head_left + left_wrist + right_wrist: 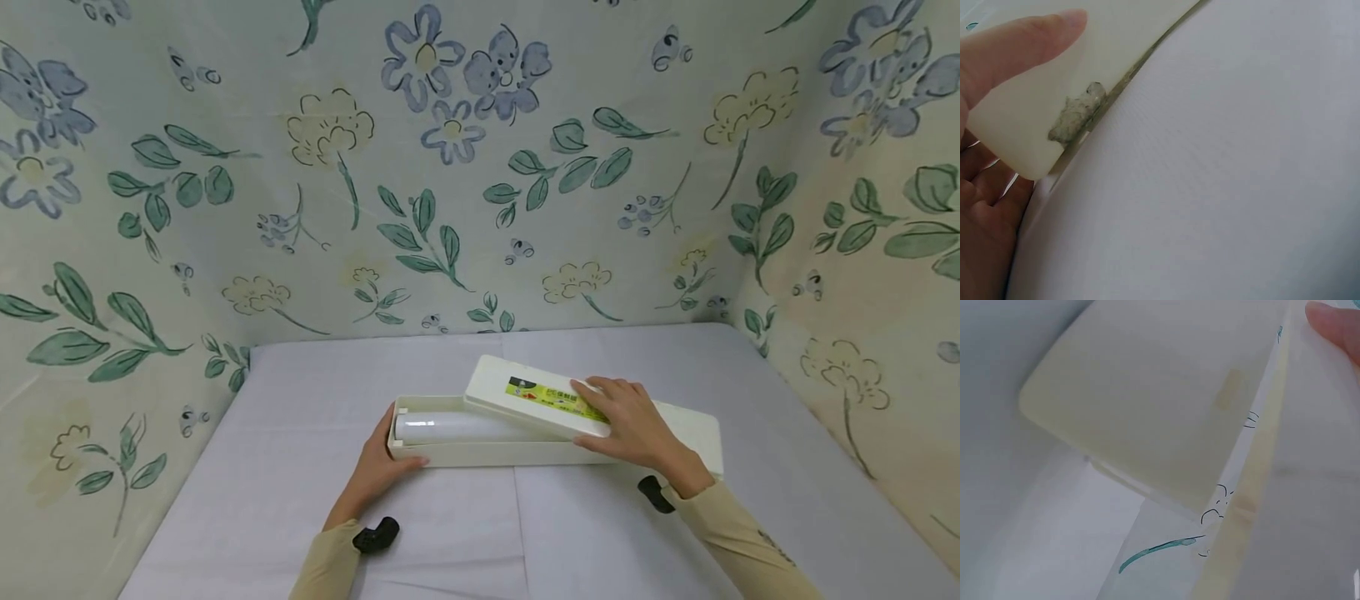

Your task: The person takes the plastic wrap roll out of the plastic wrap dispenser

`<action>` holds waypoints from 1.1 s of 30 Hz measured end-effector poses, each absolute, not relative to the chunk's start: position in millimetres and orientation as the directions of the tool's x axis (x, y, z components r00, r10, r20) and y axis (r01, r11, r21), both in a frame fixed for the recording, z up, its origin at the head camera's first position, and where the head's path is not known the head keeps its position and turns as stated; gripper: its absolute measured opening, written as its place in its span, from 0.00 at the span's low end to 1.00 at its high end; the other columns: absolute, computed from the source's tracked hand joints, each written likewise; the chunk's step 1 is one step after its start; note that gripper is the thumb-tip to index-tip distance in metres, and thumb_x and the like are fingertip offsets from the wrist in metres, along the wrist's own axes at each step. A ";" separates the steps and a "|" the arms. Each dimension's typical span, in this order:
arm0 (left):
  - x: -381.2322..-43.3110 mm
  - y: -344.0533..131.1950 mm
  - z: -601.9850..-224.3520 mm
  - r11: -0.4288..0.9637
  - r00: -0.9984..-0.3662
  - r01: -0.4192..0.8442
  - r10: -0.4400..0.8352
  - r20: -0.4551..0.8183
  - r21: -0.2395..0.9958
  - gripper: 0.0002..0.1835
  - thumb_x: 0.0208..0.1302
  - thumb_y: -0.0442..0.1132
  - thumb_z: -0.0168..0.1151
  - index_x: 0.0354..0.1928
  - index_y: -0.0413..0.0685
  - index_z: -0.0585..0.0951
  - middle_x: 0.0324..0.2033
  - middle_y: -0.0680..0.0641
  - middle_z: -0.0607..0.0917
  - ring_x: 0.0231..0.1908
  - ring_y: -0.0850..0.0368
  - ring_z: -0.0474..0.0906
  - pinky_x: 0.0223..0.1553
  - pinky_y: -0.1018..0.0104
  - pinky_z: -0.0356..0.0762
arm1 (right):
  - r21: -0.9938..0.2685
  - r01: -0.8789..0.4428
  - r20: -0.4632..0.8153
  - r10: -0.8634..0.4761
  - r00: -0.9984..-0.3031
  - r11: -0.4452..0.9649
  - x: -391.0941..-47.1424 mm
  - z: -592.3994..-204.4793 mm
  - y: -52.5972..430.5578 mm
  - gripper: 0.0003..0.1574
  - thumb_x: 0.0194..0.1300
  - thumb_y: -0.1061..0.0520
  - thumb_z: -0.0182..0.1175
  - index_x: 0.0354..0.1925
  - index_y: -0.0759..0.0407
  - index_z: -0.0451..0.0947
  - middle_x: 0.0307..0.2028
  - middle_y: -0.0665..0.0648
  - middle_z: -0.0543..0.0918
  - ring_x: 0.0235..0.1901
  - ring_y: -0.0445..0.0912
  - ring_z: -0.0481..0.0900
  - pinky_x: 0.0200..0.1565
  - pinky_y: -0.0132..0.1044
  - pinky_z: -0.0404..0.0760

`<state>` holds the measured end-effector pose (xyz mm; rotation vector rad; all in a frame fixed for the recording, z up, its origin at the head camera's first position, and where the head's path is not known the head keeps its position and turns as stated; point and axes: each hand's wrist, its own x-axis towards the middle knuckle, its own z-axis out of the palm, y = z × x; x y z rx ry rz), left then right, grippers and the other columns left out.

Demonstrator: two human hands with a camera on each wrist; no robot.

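A long white plastic cling film box (487, 455) lies across the table, with a whitish film roll (450, 427) showing in its left part. My left hand (378, 462) grips the box's left end. In the left wrist view its thumb (1035, 47) lies along the front wall and the other fingers are round the end. Over the right part sits the white lid (487, 383), slanted across the box, with a green and yellow label (546, 394). My right hand (633, 421) holds the lid, fingers over the label and thumb at the front edge. The roll's right part is hidden.
A pale lilac cloth (450, 533) covers the table. Behind it and at both sides hangs a floral curtain (465, 208). Black wrist devices (377, 535) sit at both cuffs. A greyish crust (1079, 115) clings to the box's front near its corner.
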<state>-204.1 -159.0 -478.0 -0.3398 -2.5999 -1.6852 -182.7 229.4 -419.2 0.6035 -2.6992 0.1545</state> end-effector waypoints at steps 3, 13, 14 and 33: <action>-204.7 -159.1 -477.0 0.388 -0.974 0.197 0.178 0.137 0.900 0.57 0.41 0.35 0.77 0.72 0.44 0.52 0.63 0.40 0.71 0.57 0.59 0.67 0.57 0.74 0.66 | -0.024 -0.423 0.379 -0.383 -0.842 0.906 -183.1 -419.7 232.6 0.49 0.47 0.35 0.67 0.64 0.54 0.69 0.56 0.63 0.76 0.53 0.59 0.74 0.48 0.55 0.71; -204.2 -158.8 -478.0 0.385 -0.975 0.191 0.181 0.129 0.903 0.56 0.42 0.35 0.76 0.72 0.44 0.52 0.61 0.39 0.73 0.50 0.65 0.69 0.53 0.74 0.68 | -0.047 -0.401 0.389 -0.353 -0.851 0.915 -181.6 -419.2 242.7 0.49 0.47 0.36 0.67 0.64 0.55 0.68 0.56 0.64 0.75 0.53 0.60 0.74 0.49 0.56 0.70; -204.3 -159.0 -478.2 0.392 -0.976 0.190 0.178 0.129 0.900 0.56 0.42 0.35 0.76 0.72 0.43 0.52 0.61 0.39 0.73 0.51 0.65 0.69 0.54 0.73 0.68 | -0.051 -0.398 0.389 -0.349 -0.853 0.916 -181.5 -418.8 243.0 0.49 0.47 0.37 0.68 0.64 0.55 0.68 0.56 0.64 0.76 0.53 0.60 0.74 0.49 0.56 0.70; -221.0 -166.6 -508.0 0.417 -0.973 0.211 0.175 0.150 0.884 0.59 0.40 0.40 0.77 0.73 0.52 0.51 0.63 0.43 0.72 0.54 0.62 0.68 0.56 0.72 0.67 | -0.075 -0.323 0.342 -0.280 -0.897 0.944 -181.4 -419.8 250.8 0.49 0.49 0.36 0.66 0.66 0.54 0.66 0.58 0.65 0.74 0.54 0.61 0.73 0.49 0.56 0.69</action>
